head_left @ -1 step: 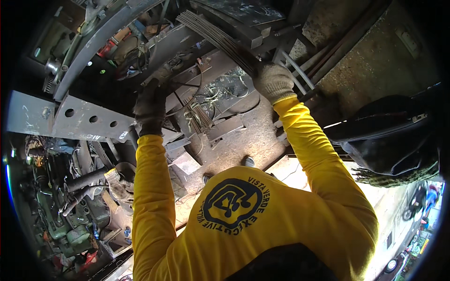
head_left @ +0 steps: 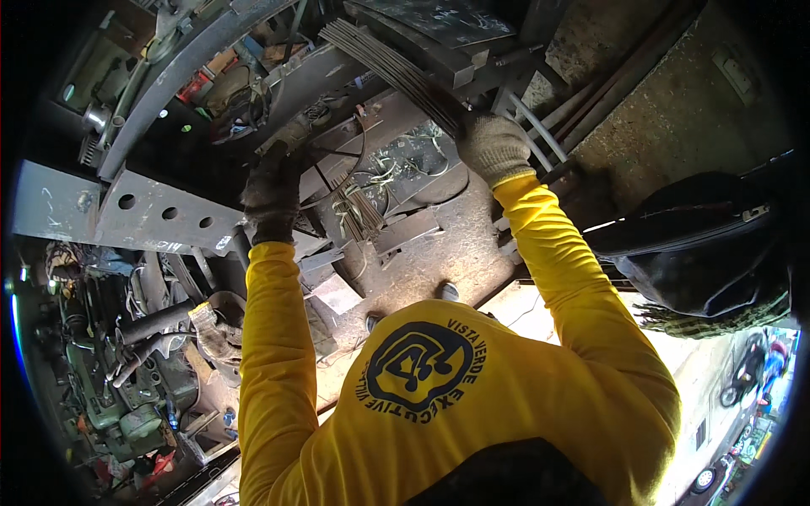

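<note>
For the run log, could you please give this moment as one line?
left hand: gloved, on dark metal part | right hand: gloved, gripping rod bundle | workbench: scrap

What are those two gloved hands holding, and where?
The right hand grips a bundle of thin metal rods at its near end. The left hand rests on metal parts; its grip is unclear.

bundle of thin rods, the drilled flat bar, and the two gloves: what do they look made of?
Bundle of thin rods: looks like bare grey metal, dull sheen, thin straight strands; likely steel wire, alloy unclear.
Drilled flat bar: grey metal, matte, scuffed, with a row of round holes; probably steel.
Right hand: light knit fabric glove, ribbed weave visible.
Left hand: dark glove, soiled fabric or leather; cannot tell which.
</note>
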